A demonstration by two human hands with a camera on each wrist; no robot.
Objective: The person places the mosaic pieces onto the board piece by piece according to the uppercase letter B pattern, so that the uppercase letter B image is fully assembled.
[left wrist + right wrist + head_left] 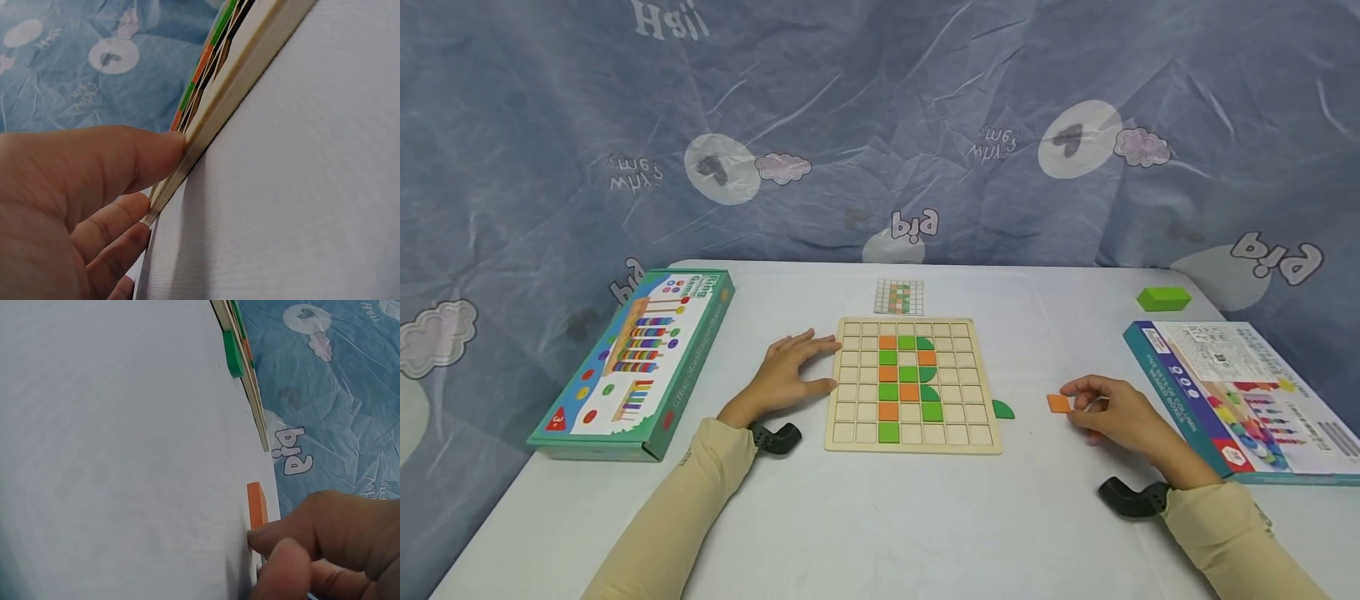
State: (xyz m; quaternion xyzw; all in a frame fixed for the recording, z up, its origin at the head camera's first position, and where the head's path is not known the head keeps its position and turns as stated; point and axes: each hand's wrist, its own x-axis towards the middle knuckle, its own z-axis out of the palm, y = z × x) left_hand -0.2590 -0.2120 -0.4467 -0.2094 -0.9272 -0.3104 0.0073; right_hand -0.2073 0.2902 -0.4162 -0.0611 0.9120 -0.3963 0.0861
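A wooden grid board (957, 390) lies mid-table, with orange and green squares and darker green rounded pieces in several cells. My left hand (782, 373) is at its left edge, fingers spread; in the left wrist view the thumb (156, 156) touches the board's side. Off to the right, my right hand (1118, 419) pinches an orange square tile (1057, 403) by its near edge. The right wrist view has that orange tile (255, 505) low over the white tabletop, partly behind the fingertips. A dark green rounded piece (1003, 409) sits beside the board's right edge.
A small pattern card (899, 297) lies behind the board. One game box (636, 358) is on the left, another box (1247, 400) on the right beside my right forearm. A light green block (1163, 298) stands behind the right box. Patterned cloth hangs at the back.
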